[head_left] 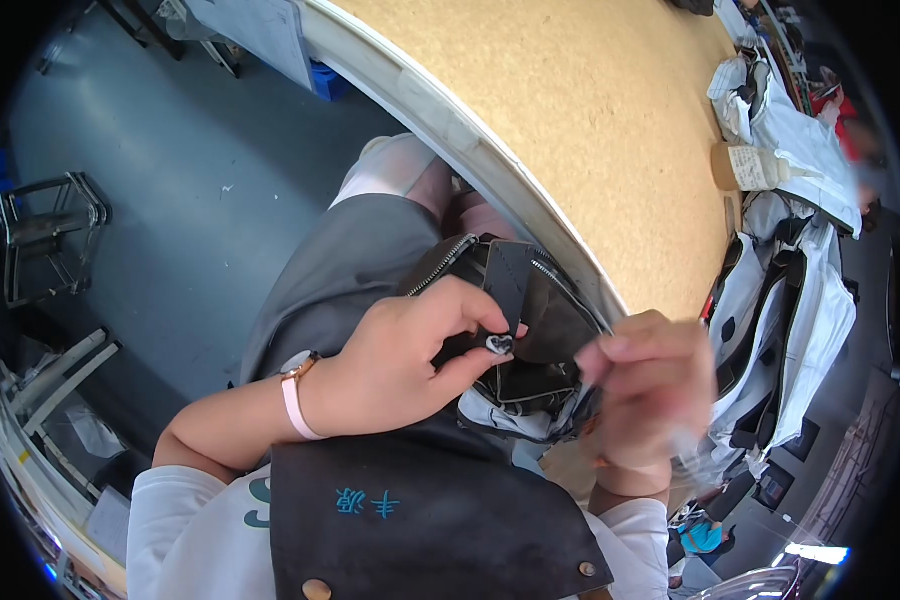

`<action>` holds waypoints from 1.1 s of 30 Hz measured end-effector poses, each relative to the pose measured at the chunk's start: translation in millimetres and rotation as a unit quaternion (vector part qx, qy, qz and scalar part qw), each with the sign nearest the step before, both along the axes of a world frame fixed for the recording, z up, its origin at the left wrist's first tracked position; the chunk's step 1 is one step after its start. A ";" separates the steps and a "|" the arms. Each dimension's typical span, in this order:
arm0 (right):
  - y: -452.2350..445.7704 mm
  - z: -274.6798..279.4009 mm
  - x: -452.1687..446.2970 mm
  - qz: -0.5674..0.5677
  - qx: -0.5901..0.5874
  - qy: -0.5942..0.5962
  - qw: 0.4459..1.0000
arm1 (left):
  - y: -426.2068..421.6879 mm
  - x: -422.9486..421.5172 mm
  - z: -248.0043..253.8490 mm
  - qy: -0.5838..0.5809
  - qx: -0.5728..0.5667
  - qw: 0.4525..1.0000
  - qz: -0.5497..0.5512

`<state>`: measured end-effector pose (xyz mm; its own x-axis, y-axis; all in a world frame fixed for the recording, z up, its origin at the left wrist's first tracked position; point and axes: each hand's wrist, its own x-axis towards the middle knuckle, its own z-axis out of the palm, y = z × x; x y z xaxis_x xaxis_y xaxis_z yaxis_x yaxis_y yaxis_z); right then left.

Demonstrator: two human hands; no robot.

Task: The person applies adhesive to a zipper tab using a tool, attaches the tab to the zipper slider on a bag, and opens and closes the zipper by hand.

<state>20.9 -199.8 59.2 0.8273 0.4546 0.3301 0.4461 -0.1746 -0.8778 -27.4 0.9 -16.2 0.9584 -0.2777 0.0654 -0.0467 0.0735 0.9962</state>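
My left hand point(400, 350), with a pink-strapped watch point(298, 378) on the wrist, pinches a small black-and-white piece point(500, 345) between thumb and fingers. Just under it, a black bag point(550, 320) lies open on my lap, with metal zipper teeth along its edges and a flat dark strip standing up inside. To the right of the bag, my right hand point(655, 385) is raised and smeared by motion; its fingers are bent, and whether they hold anything cannot be made out. A dark apron point(420, 520) covers my front.
A tan worktable point(590, 120) curves along the upper right. On its far side are a labelled bottle point(745, 167) and white-and-black bag pieces point(800, 320). A metal-framed stool point(50, 230) stands on the floor at left. Other people are in the background at right.
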 end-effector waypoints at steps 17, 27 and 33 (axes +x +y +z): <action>8.4 2.9 5.6 0.112 0.010 0.221 0.969 | -9.1 -2.4 -10.0 -0.139 0.051 0.983 0.104; 20.7 -12.2 4.2 0.041 0.175 0.421 0.889 | -10.8 -3.2 -10.0 -0.150 0.062 0.977 0.135; 23.8 -27.5 -1.1 -0.013 0.307 0.522 0.796 | -11.2 -5.4 -12.3 -0.114 0.056 0.982 0.137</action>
